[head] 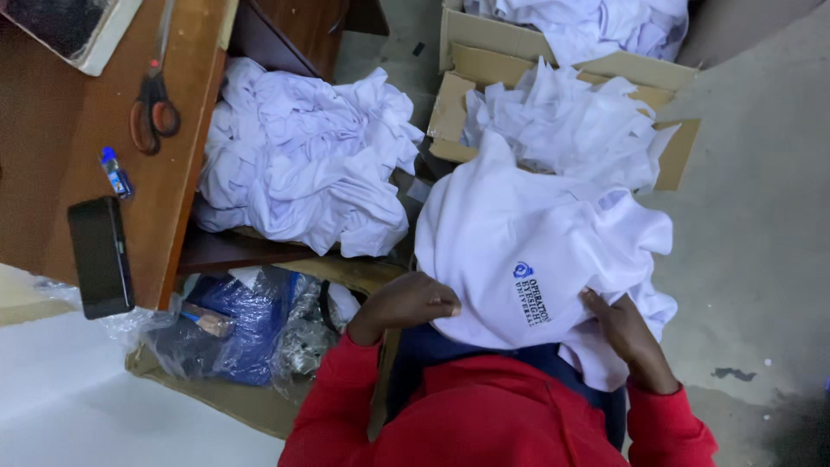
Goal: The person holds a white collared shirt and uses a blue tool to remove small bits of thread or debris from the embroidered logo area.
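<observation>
Dim, cool indoor light with a bluish cast; the white shirt [527, 251] and heaped cloth [303, 164] are brightest, slightly washed out. Shadow pools under the wooden surface [78, 130] and lower right floor [761, 259]. Soft overall, fine detail smeared, edges bend slightly

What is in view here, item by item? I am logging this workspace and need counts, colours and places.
white garment: one, white with a small blue printed emblem, on the person's lap
heap of white cloth: one, white, on a low shelf beside the table
cardboard boxes: two, brown, filled with white cloth, on the floor ahead
scissors: one, orange handles, on the wooden table
phone: one, black, at the table edge
small bottle: one, blue cap, on the table
plastic bags: a bundle, blue and clear, on the floor
left hand: grips the garment's lower edge
right hand: holds the garment's right side
</observation>
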